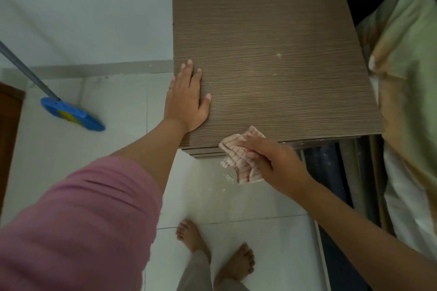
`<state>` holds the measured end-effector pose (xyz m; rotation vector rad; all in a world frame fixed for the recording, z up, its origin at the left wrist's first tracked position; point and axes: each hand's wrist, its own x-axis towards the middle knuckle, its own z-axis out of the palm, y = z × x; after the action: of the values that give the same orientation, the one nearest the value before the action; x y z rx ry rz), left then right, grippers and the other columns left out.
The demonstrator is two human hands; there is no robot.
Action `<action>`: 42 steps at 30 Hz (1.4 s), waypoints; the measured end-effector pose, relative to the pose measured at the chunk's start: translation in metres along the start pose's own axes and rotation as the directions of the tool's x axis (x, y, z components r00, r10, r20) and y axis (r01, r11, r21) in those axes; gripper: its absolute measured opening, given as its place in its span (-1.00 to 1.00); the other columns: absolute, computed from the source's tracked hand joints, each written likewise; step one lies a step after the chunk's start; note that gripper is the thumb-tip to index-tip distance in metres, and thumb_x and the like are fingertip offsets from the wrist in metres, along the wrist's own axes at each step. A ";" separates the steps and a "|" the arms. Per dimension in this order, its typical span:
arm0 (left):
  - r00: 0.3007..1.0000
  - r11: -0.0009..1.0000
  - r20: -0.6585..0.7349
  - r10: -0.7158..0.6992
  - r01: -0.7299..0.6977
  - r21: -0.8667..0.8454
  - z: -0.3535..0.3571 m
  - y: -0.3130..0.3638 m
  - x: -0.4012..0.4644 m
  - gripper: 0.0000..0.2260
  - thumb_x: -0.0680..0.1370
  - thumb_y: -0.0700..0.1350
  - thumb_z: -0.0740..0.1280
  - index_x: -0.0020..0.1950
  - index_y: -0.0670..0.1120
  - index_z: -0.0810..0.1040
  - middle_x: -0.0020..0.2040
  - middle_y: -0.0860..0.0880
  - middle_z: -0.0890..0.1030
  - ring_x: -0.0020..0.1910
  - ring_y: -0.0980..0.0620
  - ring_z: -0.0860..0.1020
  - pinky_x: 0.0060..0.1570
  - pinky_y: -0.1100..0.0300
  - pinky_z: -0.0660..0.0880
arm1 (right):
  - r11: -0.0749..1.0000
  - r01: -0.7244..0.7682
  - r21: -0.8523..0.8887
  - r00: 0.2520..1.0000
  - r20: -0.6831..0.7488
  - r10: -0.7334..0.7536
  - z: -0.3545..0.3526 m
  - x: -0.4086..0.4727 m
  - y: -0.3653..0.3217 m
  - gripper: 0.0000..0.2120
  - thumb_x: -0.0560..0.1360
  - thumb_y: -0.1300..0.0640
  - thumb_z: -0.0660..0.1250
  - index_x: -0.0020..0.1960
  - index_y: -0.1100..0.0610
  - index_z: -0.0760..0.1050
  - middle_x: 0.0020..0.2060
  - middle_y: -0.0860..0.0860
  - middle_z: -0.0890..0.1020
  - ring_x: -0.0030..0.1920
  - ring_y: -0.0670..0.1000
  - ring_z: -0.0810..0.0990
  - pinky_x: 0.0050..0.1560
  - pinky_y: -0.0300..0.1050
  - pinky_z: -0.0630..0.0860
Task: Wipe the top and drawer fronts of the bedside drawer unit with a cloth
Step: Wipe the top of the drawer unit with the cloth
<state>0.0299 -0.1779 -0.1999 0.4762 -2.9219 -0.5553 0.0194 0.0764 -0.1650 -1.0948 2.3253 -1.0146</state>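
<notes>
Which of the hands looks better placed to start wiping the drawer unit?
The right hand: it grips the cloth at the top's front edge. The left hand lies flat on the drawer unit.

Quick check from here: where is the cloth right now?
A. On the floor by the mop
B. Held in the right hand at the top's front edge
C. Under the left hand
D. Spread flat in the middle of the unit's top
B: the right hand grips the checked cloth at the front edge of the unit's top, while the left hand lies flat and bare on it.

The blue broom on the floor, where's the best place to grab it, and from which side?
Probably the grey handle of the blue broom, partway up. It slants up and left from the head, which rests on the tile floor, so come from the right, the unit's side.
</notes>
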 end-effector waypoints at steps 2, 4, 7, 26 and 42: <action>1.000 1.000 0.006 -0.002 0.003 -0.007 0.000 -0.001 0.000 -0.45 0.54 0.01 0.20 0.46 -0.22 0.24 0.52 -0.21 0.12 0.50 -0.17 0.07 0.45 -0.07 0.00 | 0.999 -0.002 0.042 0.995 -0.099 0.006 -0.012 0.005 -0.003 -0.67 0.49 0.28 0.25 0.23 0.13 0.54 0.17 -0.13 0.51 0.20 -0.14 0.49 0.23 -0.46 0.31; 1.000 1.000 0.010 -0.011 0.011 -0.011 0.001 0.000 0.000 -0.44 0.53 0.02 0.18 0.46 -0.22 0.24 0.52 -0.21 0.11 0.51 -0.16 0.06 0.45 -0.07 -0.01 | 0.998 -0.054 0.038 0.975 -0.214 0.061 -0.025 0.019 0.003 -0.68 0.51 0.30 0.25 0.24 0.14 0.53 0.17 -0.03 0.57 0.14 -0.09 0.55 0.18 -0.28 0.45; 1.000 1.000 0.006 -0.019 0.019 -0.007 0.001 0.001 0.000 -0.45 0.54 0.02 0.18 0.46 -0.22 0.24 0.52 -0.21 0.12 0.51 -0.16 0.06 0.45 -0.05 -0.01 | 0.978 -0.205 0.043 0.884 -0.421 0.204 -0.042 0.048 0.026 -0.72 0.53 0.23 0.24 0.22 0.16 0.53 0.07 0.11 0.65 0.01 0.03 0.61 0.03 -0.12 0.52; 0.998 0.999 0.059 -0.026 0.024 0.025 0.001 -0.001 0.001 -0.43 0.51 0.05 0.14 0.45 -0.21 0.25 0.52 -0.21 0.14 0.51 -0.15 0.07 0.43 -0.08 0.05 | 0.933 -0.354 0.069 0.800 -0.494 0.340 -0.028 0.171 0.047 -0.72 0.54 0.15 0.24 0.22 0.15 0.53 0.21 0.09 0.58 0.24 0.09 0.52 0.30 0.14 0.37; 0.998 0.998 0.029 -0.064 0.064 0.011 -0.004 0.003 -0.018 -0.49 0.53 -0.02 0.10 0.41 -0.27 0.32 0.47 -0.22 0.25 0.46 -0.19 0.21 0.38 -0.13 0.12 | 0.972 -0.227 0.067 0.930 -0.281 0.237 0.012 0.118 0.014 -0.73 0.56 0.20 0.24 0.24 0.10 0.52 0.32 0.02 0.49 0.40 -0.02 0.34 0.45 0.07 -0.01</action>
<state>0.0470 -0.1707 -0.1960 0.5700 -2.9472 -0.5610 -0.0540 -0.0146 -0.1872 -0.6719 2.5779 -1.1788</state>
